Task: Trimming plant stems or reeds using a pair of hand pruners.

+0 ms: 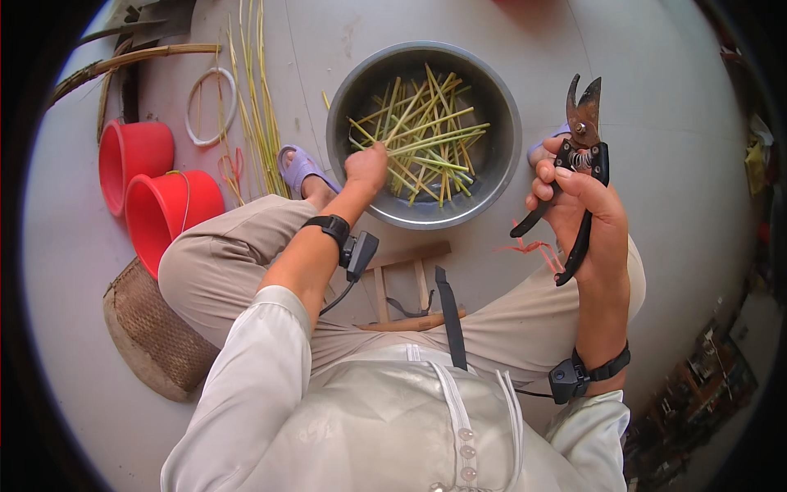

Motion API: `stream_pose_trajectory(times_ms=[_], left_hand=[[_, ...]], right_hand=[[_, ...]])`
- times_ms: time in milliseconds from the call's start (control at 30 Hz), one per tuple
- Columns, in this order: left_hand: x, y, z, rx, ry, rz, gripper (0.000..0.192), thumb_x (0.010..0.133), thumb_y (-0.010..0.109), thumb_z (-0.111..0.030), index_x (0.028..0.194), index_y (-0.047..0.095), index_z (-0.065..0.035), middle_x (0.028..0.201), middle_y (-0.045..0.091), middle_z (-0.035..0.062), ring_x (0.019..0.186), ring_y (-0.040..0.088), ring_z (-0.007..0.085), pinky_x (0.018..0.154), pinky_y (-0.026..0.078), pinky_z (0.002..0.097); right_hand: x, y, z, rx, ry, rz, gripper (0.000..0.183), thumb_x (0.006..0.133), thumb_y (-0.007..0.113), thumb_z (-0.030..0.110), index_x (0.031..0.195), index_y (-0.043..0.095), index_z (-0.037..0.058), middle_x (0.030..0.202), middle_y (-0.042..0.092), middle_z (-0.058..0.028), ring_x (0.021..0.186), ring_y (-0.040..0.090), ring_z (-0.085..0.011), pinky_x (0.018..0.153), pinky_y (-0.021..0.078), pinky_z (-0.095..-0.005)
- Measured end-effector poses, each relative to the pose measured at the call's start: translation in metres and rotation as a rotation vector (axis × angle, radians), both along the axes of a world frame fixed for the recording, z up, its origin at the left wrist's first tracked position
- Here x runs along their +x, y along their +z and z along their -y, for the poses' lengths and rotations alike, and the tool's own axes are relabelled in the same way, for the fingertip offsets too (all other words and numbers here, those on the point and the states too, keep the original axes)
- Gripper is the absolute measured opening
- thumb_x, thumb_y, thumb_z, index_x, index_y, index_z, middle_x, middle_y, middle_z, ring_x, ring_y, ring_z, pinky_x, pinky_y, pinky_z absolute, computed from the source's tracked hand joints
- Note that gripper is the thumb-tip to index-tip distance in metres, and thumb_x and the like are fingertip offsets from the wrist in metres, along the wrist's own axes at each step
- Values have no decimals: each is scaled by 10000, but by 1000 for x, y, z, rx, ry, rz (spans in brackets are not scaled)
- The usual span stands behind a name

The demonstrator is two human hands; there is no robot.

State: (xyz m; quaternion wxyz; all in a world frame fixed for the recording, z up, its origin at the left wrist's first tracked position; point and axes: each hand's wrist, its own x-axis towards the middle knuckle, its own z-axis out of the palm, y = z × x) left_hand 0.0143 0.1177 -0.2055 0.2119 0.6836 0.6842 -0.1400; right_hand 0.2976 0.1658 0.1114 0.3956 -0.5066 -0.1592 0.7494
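Note:
Over a round metal basin (pixel 424 220), my left hand (pixel 367 168) is closed around the near ends of several cut green-yellow plant stalks (pixel 439 147). They fan out to the right from my fist, above a loose heap of similar short stalks in the basin. In my right hand (pixel 607 215) is a pair of pruning shears (pixel 583 126), held upright to the right of the basin. Its rusty blades stand apart and point away from me. The coil spring shows between the black handles, and a pink cord (pixel 533 247) hangs from the handle end.
Long uncut stalks (pixel 261 123) lie left of the basin, near a white ring (pixel 211 106). Two red buckets (pixel 175 206) lie tipped by my left knee, beside a woven basket (pixel 161 332). A low wooden stool frame (pixel 403 280) lies between my legs.

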Motion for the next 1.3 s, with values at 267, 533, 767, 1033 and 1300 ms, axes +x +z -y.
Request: stream_pose_trajectory(times_ms=[267,533,767,1033,1300], left_hand=[[14,29,-8,-44,-67,-72,608,704,730,-523,1042,635,-26,987,677,97,978,574,262,844,398,402],[102,11,43,-76,-62,-30,488,787,679,-387,1106,556,-38,921,672,120,905,630,272,835,392,445],[16,27,-17,143,-52,33,178,823,606,-139,978,569,-60,961,600,135,825,674,318,656,563,446],[-51,250,-83,-1,-180,146,318,799,718,-286,1037,663,-82,1055,654,126,1015,629,325,834,523,430],[-252,377,-2,582,55,313,197,833,659,-149,1005,636,-57,781,624,63,696,591,150,639,476,286]], right_hand=[[-6,-7,-2,-15,-51,26,383,875,519,37,1236,428,-52,898,525,-90,805,521,-160,747,465,-358],[-15,-7,-3,-23,-18,22,388,877,518,42,1241,426,-53,897,529,-94,810,517,-164,752,464,-361],[-11,-9,2,-12,-38,26,390,878,521,48,1242,422,-49,898,530,-86,807,519,-161,754,467,-361],[-8,-7,19,52,48,-38,357,896,507,51,1230,418,-38,894,530,-80,797,520,-157,738,465,-341],[-18,-12,32,28,130,27,264,927,492,104,1178,459,29,855,518,-36,754,511,-140,709,469,-344]])
